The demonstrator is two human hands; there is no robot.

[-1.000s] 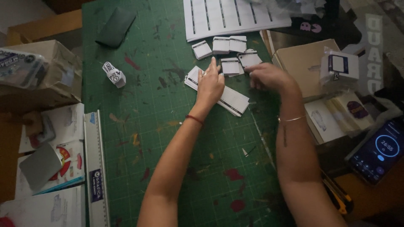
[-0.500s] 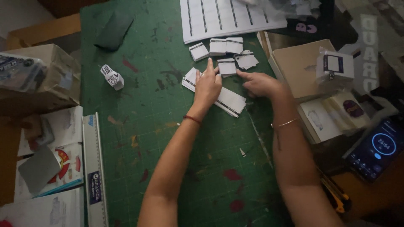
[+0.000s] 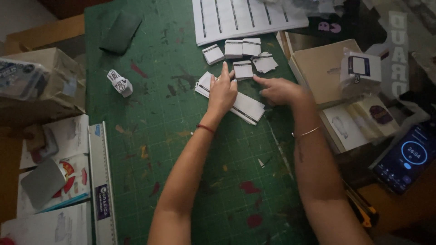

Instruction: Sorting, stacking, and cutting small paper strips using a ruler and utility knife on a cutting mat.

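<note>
My left hand (image 3: 222, 90) lies flat, fingers apart, on a stack of long white paper strips (image 3: 247, 108) in the middle of a green cutting mat (image 3: 181, 149). Its index finger points toward a small white cut label (image 3: 243, 70). My right hand (image 3: 280, 90) hovers just right of the strips, index finger stretched left toward that same label; it is blurred and I see nothing held in it. Several more small white labels (image 3: 234, 48) lie in a row beyond both hands.
A printed white sheet (image 3: 245, 17) lies at the mat's far edge. A metal ruler (image 3: 102, 181) runs along the left side. A small white cube (image 3: 120, 82) sits at left. Cardboard boxes (image 3: 322, 68), a phone showing a timer (image 3: 408, 156) and a yellow cutter (image 3: 361, 206) are on the right.
My right hand has moved slightly down and left, its finger now reaching toward the single label. My left hand stays on the strips.
</note>
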